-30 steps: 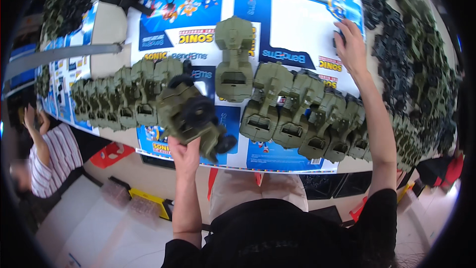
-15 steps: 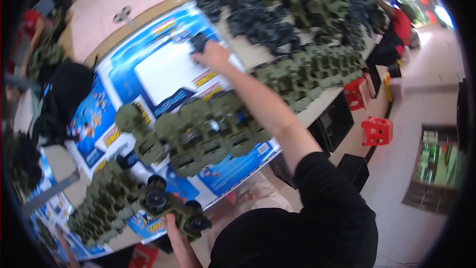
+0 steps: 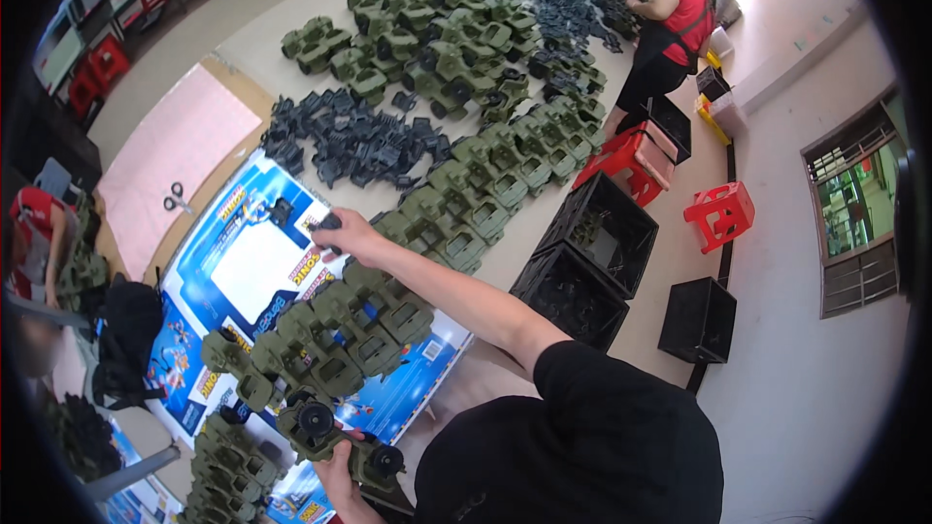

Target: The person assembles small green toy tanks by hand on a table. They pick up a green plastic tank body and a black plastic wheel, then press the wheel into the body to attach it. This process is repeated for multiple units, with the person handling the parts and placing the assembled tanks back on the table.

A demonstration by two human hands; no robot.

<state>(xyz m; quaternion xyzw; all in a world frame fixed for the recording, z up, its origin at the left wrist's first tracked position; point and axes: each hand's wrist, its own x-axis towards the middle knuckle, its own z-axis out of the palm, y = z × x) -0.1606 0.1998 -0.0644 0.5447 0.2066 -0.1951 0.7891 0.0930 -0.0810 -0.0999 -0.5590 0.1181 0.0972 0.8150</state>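
Near the table's front edge, my left hand (image 3: 338,474) is closed round an olive-green toy vehicle (image 3: 320,439) with black wheels, wheel side showing. My right arm reaches over the table, and the right hand (image 3: 355,237) pinches a small dark part (image 3: 328,225) whose kind I cannot make out. Just beyond those fingers, a small black plastic piece (image 3: 281,211) lies on the blue printed sheet (image 3: 209,267). Between my hands stands a row of olive-green vehicle bodies (image 3: 335,330); a second row (image 3: 466,199) runs on beyond my right forearm.
A heap of black parts (image 3: 349,141) and a pile of green vehicles (image 3: 437,39) cover the far table. Scissors (image 3: 176,197) lie on a pink sheet (image 3: 165,155). Black crates (image 3: 582,281) and a red stool (image 3: 720,214) stand right. People (image 3: 680,24) work at far right and left.
My view has swung, so more of the far table shows. My right hand has drawn away from the black piece on the sheet, holding a dark part. The left hand still holds the vehicle.
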